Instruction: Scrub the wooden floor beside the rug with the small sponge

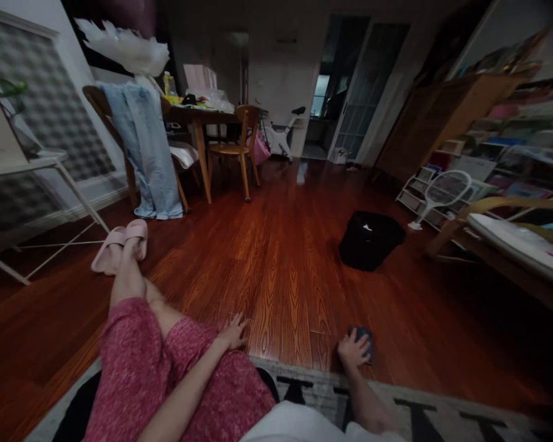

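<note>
Dark cloth (364, 334) lay near right under the splayed right hand (354, 351); I saw the left hand (233, 332) (fingers loose) well apart.

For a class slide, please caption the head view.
Right hand on a small dark object on the wooden floor, left hand by the pink shorts.

A home: dining table (188, 115), exercise bike (280, 139), slippers (137, 230).
</note>
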{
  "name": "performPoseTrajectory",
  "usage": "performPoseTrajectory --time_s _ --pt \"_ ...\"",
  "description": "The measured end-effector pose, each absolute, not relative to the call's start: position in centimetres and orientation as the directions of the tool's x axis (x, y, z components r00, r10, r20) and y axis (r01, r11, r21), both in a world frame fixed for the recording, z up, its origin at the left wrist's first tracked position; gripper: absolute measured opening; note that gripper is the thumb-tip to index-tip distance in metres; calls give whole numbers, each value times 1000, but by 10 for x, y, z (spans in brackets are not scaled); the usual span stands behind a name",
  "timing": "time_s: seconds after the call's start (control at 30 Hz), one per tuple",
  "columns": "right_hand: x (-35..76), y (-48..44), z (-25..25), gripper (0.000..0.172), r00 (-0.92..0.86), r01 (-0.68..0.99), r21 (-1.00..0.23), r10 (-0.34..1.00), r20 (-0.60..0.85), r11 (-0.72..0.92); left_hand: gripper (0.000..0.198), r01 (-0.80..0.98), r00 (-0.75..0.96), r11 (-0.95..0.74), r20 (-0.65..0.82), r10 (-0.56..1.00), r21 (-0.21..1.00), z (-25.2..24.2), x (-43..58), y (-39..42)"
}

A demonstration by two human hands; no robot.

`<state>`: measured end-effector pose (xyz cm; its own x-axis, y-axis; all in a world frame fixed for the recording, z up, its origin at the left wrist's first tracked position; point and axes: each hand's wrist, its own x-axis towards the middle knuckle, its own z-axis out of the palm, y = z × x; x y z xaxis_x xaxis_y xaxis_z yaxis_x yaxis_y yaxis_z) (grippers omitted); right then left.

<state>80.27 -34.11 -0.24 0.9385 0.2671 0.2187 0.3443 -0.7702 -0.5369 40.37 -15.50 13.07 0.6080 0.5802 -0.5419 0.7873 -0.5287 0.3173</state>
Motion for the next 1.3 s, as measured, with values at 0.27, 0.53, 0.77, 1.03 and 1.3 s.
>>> performPoseTrajectory --time_s 0.27,0.53,0.77,1.03,1.3 --pt "630 -230 13 54 269 901 -376 959 87 -219 79 802 590 -515 -535 606 301 134 407 -158" --pt "659 -298 21 50 -177 885 -432 984 28 172 78 804 590 -501 -527 611 320 135 407 -158" --pt "834 -402 10 57 698 694 -367 705 131 -619 79 798 600 -496 -540 590 344 126 407 -156" --pt "802 -328 -4 62 936 353 -451 305 178 -820 80 793 604 -506 -538 588 339 124 407 -154" --pt "621 -231 13 52 167 925 -355 984 67 -133 76 793 608 -492 -518 602 359 124 407 -155"
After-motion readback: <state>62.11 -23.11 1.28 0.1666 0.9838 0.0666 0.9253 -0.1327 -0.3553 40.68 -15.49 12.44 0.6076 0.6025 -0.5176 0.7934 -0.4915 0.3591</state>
